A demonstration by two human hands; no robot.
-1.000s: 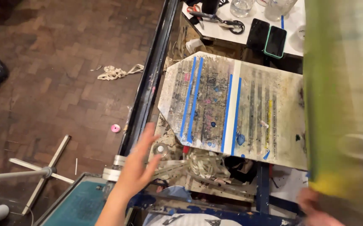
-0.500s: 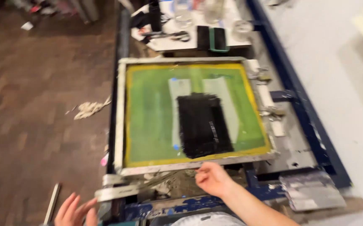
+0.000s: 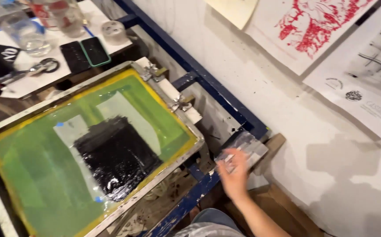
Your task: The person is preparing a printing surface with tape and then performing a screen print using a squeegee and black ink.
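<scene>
Reaching past the green screen frame (image 3: 124,206), the right hand (image 3: 235,172) touches a grey smeared card (image 3: 243,147) (fingers spread, blurred) on the blue press frame's (image 3: 208,83) corner. Whether it grips, I cannot tell.

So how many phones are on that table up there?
2. The black phone and the phone with the green case lie side by side on the white table at top left. More could be hidden out of frame.
</scene>
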